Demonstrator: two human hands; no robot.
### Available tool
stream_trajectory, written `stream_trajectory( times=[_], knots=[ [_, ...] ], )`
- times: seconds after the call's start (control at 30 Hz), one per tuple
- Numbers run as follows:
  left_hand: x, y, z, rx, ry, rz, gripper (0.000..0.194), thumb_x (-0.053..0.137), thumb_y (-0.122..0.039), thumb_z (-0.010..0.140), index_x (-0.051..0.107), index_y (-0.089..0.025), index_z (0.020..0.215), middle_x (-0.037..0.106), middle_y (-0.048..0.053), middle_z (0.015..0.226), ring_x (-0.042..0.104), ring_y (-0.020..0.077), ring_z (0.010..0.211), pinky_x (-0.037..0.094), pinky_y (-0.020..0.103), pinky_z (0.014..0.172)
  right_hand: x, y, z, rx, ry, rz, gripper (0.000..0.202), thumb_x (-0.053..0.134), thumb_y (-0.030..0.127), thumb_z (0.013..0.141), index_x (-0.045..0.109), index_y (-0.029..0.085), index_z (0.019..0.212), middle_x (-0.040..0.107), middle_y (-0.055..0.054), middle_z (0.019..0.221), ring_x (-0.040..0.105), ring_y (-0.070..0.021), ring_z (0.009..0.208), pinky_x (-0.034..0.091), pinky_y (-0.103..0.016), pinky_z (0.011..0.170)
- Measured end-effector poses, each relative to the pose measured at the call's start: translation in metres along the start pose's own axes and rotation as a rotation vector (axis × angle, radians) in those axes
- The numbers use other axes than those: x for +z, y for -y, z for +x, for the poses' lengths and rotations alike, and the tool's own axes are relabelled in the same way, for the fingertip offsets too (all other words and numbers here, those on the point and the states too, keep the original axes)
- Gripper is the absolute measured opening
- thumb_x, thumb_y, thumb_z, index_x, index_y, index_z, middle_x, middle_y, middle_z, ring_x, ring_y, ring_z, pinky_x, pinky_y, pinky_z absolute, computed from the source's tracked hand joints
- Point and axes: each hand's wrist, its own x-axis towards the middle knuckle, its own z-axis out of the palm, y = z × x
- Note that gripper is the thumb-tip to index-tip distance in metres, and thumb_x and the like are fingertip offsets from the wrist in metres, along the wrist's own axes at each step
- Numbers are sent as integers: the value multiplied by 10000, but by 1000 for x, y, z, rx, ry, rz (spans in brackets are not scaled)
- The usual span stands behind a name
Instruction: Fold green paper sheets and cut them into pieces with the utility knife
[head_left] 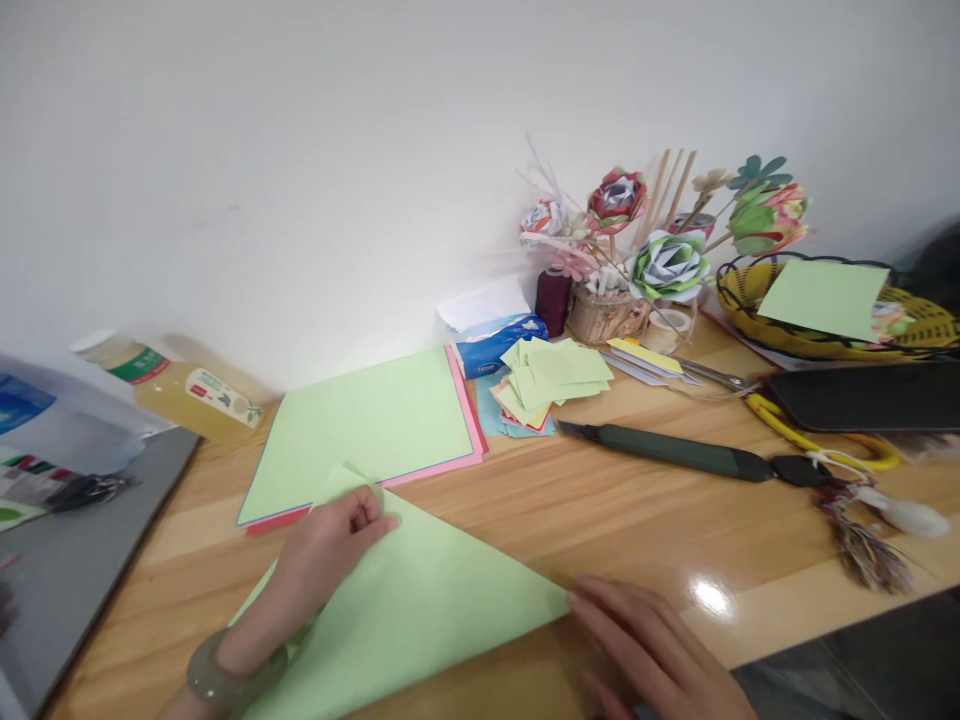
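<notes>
A light green sheet (450,590) lies folded slantwise near the table's front edge, its pointed corner toward the right. My left hand (330,545), with a bangle on the wrist, has its fingers curled and pressed together on the upper left part of the sheet. My right hand (652,640) rests at the right corner, fingers stretched out and touching the paper's tip. Behind the left hand lies a stack of coloured sheets (367,425), green on top with pink and red below.
Small green paper pieces (559,375), a dark green cutter (682,450), scissors (712,374), tape (669,325) and a blue packet (499,343) lie behind. Paper flowers (667,266), a yellow basket (810,343) and black phone-like object (870,395) stand right; a juice bottle (176,390) left.
</notes>
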Motion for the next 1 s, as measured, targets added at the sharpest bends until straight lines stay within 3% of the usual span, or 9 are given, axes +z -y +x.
stream_trajectory(
  times=[0.1,0.27,0.37,0.53,0.67,0.87,1.0],
  knots=[
    [-1,1,1,53,6,30,266,471,-415,775,384,-209,631,457,-64,557,421,125,539,251,226,509,-1,-3,17,46,-4,46,249,461,204,833,600,223,1038,653,-63,996,615,-138,892,519,-231,708],
    [-15,-10,-5,156,-26,128,179,464,-359,786,450,-207,691,534,-33,667,476,144,591,286,244,537,1,-9,37,-75,-64,122,208,451,105,810,613,224,865,666,-26,901,607,-140,843,501,-262,719],
    [-33,-39,-27,233,-142,116,169,461,-363,806,529,-210,778,596,1,809,529,173,710,344,266,623,-13,-7,50,-60,-38,235,209,441,93,806,592,230,850,653,-30,962,589,-145,915,490,-279,760],
    [-51,-103,-87,528,-148,-143,274,569,-460,765,614,-246,931,628,28,993,549,216,912,398,302,809,-62,9,84,34,-108,574,86,516,198,789,587,232,754,670,-23,872,626,-144,835,505,-264,732],
    [-52,-133,-120,674,-190,-305,198,531,-387,826,660,-256,898,664,3,833,577,176,760,427,270,702,-98,30,104,169,-129,835,120,568,304,777,610,220,703,648,10,693,613,-125,663,504,-222,607],
    [-57,-143,-141,575,-179,-834,183,608,-363,748,615,-183,778,598,-14,701,508,103,578,401,209,515,-126,58,117,163,-274,886,131,586,340,771,621,227,715,612,27,655,563,-107,601,450,-186,512],
    [-65,-138,-153,650,-300,-904,216,639,-325,732,603,-174,883,587,23,835,544,135,744,440,220,604,-138,69,120,25,-196,682,175,506,332,834,596,225,727,593,24,680,543,-110,631,419,-203,529]
  ],
)
